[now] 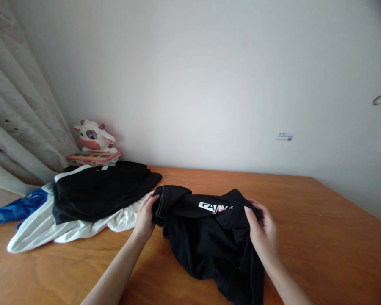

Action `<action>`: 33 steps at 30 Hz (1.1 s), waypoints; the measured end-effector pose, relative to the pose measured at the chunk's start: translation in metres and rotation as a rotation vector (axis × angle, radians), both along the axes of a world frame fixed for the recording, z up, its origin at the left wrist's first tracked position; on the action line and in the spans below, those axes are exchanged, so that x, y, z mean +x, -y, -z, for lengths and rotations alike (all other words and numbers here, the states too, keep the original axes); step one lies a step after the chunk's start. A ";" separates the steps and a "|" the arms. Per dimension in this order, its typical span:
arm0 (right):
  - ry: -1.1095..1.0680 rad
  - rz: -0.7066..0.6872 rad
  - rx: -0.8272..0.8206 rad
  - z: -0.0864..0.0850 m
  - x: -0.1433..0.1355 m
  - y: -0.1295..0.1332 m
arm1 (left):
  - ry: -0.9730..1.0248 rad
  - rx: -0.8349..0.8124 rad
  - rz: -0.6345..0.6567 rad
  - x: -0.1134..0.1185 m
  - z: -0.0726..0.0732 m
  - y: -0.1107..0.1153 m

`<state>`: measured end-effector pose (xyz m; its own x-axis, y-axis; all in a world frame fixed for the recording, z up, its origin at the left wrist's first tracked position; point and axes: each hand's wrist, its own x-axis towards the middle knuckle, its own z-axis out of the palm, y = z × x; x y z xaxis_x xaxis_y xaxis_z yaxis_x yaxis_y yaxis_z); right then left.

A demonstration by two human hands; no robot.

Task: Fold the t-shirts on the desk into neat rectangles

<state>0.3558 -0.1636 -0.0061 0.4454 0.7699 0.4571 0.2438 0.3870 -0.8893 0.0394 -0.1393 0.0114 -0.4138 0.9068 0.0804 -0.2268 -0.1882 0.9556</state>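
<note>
A black garment [206, 245], which looks like a T-shirt, hangs in loose folds between my two hands, its lower part drooping toward the wooden table. White letters and a pinkish print show on its upper fold, partly hidden by the creases. My left hand [147, 214] grips its left end, fingers behind the cloth. At the opposite end, my right hand [263, 226] pinches the cloth between thumb and fingers. Further left lies a heap with a black garment [98, 190] on top of white cloth [82, 231].
The wooden table [320, 237] reaches back to a pale wall with a small label [285, 137]. A toy cow with a keyboard [93, 144] stands at the back left. Blue cloth [22, 207] lies at the left edge, below a curtain [15, 106].
</note>
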 end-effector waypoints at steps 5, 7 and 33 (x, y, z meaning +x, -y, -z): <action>-0.028 -0.061 -0.257 0.000 -0.001 0.000 | -0.228 -0.025 0.030 0.002 0.008 0.002; -0.031 -0.079 -0.272 0.001 0.000 -0.001 | -0.367 -0.007 0.033 0.002 0.009 0.005; 0.209 -0.124 -0.187 0.014 0.007 -0.002 | -0.582 0.214 -0.157 -0.004 0.016 0.001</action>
